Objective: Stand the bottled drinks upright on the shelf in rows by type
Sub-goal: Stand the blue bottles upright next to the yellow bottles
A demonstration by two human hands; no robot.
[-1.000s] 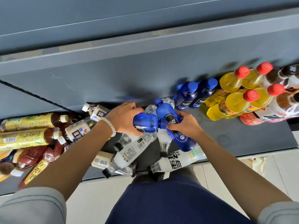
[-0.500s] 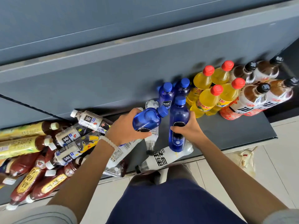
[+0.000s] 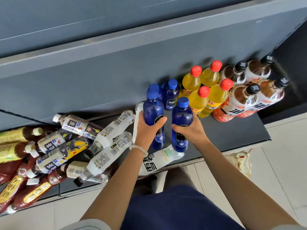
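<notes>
The dark shelf (image 3: 232, 130) has a pile of lying bottles (image 3: 99, 143) on its left side. Each of the hands grips one upright blue bottle: left hand (image 3: 146, 128), right hand (image 3: 191, 130), beside yellow bottles (image 3: 199, 100).

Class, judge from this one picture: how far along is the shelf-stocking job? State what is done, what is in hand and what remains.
Done: four yellow bottles and four brown bottles stand upright in rows at the right, with two blue bottles beside them. In hand: the left hand and right hand each grip an upright blue bottle in front of those. Left: white-labelled bottles and tea bottles lie heaped on the shelf.
</notes>
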